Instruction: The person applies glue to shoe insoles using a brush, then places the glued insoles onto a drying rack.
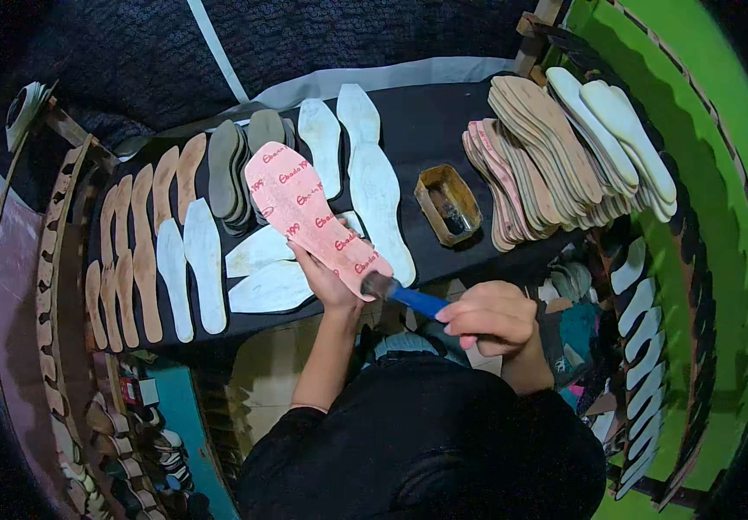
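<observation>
On the bench (426,130) before me, rows of insoles (144,251) lie to the left and a leaning stack of insoles (547,147) stands to the right. Between them sits a small tin (448,204). Near the bench's near edge, my left hand (326,279) holds an insole (309,212); my right hand (491,316) holds a brush (404,295) touching its near end.

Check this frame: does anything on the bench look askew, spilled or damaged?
Nothing looks spilled or damaged. Only oddity: two white insoles lie slanted across the black bench, unlike the upright rows beside them. The left hand holds the pink insole; the right hand holds the blue-handled brush.
</observation>
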`<state>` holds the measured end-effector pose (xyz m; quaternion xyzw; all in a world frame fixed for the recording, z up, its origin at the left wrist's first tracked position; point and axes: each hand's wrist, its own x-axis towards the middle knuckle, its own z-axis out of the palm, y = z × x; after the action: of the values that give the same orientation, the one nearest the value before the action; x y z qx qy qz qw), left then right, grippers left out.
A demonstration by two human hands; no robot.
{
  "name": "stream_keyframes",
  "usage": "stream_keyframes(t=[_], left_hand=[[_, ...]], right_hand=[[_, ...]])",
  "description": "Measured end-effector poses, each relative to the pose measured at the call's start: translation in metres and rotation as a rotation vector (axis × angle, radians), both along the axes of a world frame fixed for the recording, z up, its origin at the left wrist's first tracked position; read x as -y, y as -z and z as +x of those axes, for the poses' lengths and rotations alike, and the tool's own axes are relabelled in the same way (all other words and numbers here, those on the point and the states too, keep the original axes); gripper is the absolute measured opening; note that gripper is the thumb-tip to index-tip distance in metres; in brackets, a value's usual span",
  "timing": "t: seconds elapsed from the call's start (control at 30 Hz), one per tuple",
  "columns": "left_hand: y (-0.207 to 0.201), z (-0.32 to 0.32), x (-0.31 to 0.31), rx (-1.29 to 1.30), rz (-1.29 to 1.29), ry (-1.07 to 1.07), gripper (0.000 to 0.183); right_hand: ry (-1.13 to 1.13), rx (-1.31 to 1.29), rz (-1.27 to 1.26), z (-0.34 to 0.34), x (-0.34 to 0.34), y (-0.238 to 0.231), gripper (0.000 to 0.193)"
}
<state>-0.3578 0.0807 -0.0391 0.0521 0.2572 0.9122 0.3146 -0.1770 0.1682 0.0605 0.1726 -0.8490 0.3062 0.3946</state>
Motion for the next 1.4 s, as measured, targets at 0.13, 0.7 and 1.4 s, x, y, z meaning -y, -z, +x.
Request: stream_keyframes(t=[0.13, 0.7, 1.4], left_hand=[[0.005, -0.006, 0.007, -0.034, 0.059, 0.147, 0.062], [0.001, 0.005, 0.014, -0.032, 0.062, 0.351, 0.064], [0.001, 0.012, 0.018, -0.14, -0.114, 0.514, 0.062]], right_hand=[[0.099, -0.1, -0.062, 0.0, -0.006, 0.0, 0.024], [0.044, -0.113, -0.072, -0.008, -0.001, -0.005, 0.027], [0.084, -0.103, 0.065, -0.031, -0.017, -0.05, 0.018]])
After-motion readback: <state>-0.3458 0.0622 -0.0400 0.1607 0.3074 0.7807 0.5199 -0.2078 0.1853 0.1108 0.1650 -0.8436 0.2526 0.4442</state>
